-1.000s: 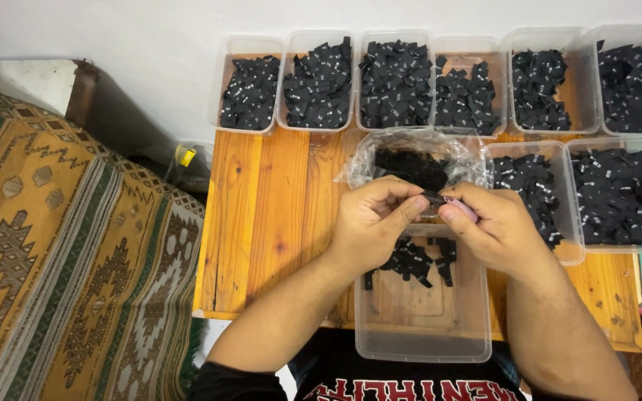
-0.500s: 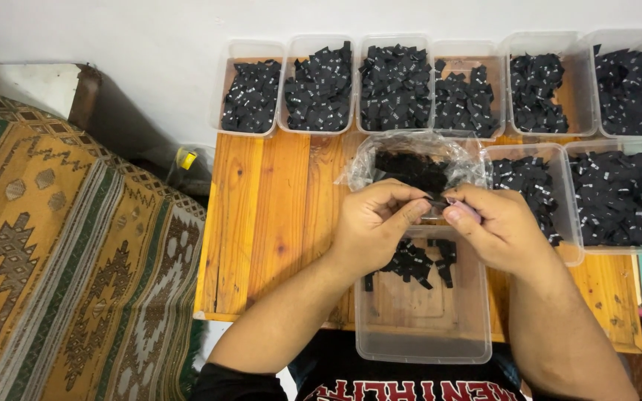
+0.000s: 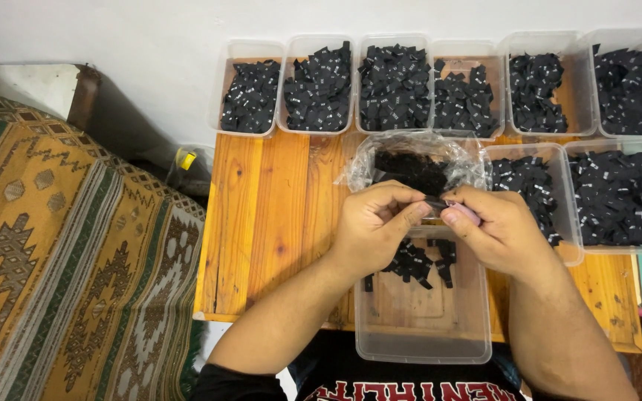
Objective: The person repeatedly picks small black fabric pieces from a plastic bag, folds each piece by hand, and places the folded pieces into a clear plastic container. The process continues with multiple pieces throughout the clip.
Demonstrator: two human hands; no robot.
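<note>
1. A small black tag [image 3: 434,201] is pinched between the fingertips of both hands, held in the air just above the far end of a clear plastic tub [image 3: 419,338] that sits at the near edge of the table.
2. The left hand [image 3: 375,226] is curled closed, thumb and forefinger gripping the left end of the tag; the right hand [image 3: 498,226] is likewise closed, thumb pressed on the tag's right end.
3. Inside the tub under the hands lies a small heap of loose black tags [image 3: 417,261]; the rest of the tub's floor is bare.
4. Just beyond the hands sits a crumpled clear plastic bag [image 3: 371,160] with a dark mass of tags in it.
5. To the right of the bag stand two more clear tubs [image 3: 570,252] of black tags, and a row of six such bins [image 3: 226,89] lines the far edge against the wall.
6. All of this rests on a table of orange-toned wooden planks [image 3: 269,223], with visible grain and knots.
7. Behind it rises a plain white wall [image 3: 150,44].
8. To the left, a patterned woven cloth [image 3: 61,260] in tan, green and brown covers a low surface; between it and the table, a small yellow object [image 3: 186,159] lies in shadow.
</note>
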